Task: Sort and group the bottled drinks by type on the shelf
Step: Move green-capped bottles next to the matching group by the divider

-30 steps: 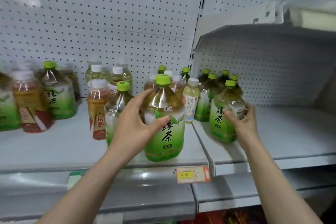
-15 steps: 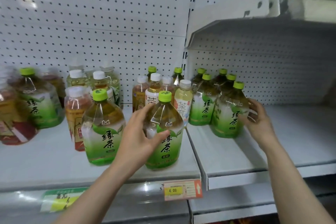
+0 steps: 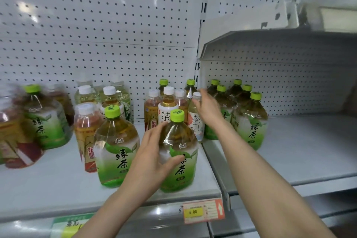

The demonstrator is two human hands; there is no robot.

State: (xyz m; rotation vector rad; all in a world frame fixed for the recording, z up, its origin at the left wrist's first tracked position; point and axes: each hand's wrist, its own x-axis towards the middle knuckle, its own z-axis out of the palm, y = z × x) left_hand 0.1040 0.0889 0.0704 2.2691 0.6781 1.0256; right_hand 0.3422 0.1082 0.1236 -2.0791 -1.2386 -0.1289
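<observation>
My left hand (image 3: 152,156) grips a big green tea bottle (image 3: 180,152) with a lime cap, standing at the front of the left shelf (image 3: 58,185). A second green tea bottle (image 3: 116,147) stands just left of it. My right hand (image 3: 207,108) reaches over the shelf joint with fingers spread, at the white-capped pale tea bottle (image 3: 197,120); it holds nothing. A cluster of several green tea bottles (image 3: 251,120) stands on the right shelf (image 3: 309,150). Slim white-capped tea bottles (image 3: 168,108) stand behind the held bottle.
Orange-labelled tea bottles (image 3: 87,135) and blurred large bottles (image 3: 38,118) fill the left part. A pegboard wall (image 3: 96,35) backs the shelves. A price tag (image 3: 202,211) sits on the front rail. A tilted shelf panel (image 3: 280,44) overhangs the right bay.
My right hand has let go of the green tea bottle on the right shelf and moved left toward the pale tea bottle. My left hand stays on its bottle.
</observation>
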